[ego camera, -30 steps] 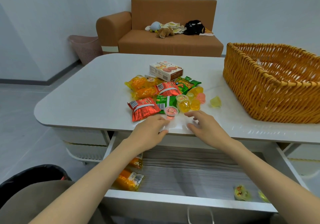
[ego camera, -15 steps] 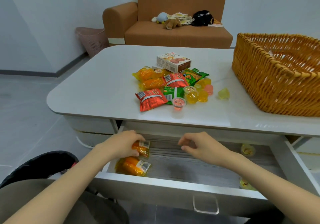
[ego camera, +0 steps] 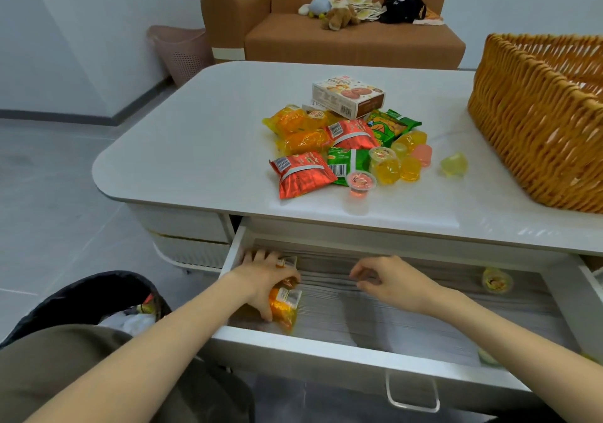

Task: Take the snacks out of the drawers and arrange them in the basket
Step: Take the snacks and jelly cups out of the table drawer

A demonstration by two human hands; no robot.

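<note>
Room: white table in front of a brown sofa, pale walls, grey floor.
Drawer: pulled out under the table's front edge.
Left hand: in the drawer below the table's front left, fingers clasped over two orange packets.
Right hand: in the drawer below the table's front middle, fingers loosely curled, nothing seen in them.
Jelly cup: in the drawer, below the table's front right.
Snack pile: packets, jelly cups and a box, mid-table.
Basket: on the table's right end.
</note>
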